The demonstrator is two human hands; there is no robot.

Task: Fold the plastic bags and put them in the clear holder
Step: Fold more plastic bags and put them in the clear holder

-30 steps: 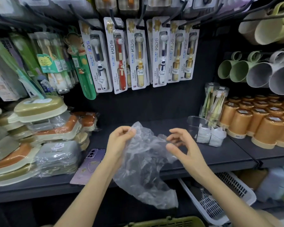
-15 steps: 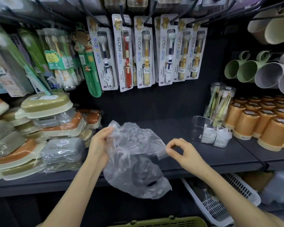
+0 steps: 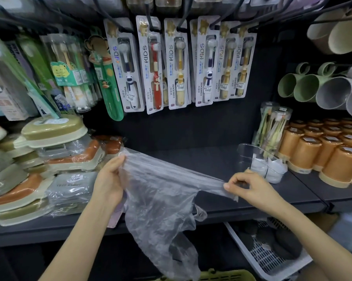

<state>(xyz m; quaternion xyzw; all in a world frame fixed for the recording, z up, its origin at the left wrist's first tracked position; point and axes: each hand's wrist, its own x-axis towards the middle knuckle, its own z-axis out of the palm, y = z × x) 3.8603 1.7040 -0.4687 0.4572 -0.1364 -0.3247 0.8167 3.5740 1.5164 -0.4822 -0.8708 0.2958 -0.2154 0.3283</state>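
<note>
Translucent plastic bag stretched between both hands above the near edge of the dark shelf, its lower part hanging below the shelf edge. Left hand grips the bag's left end, fingers curled round the gathered film. Right hand pinches the right end between thumb and fingertips. Clear holder stands on the shelf just beyond the right hand, with white folded bags inside and orange cups to its right.
</note>
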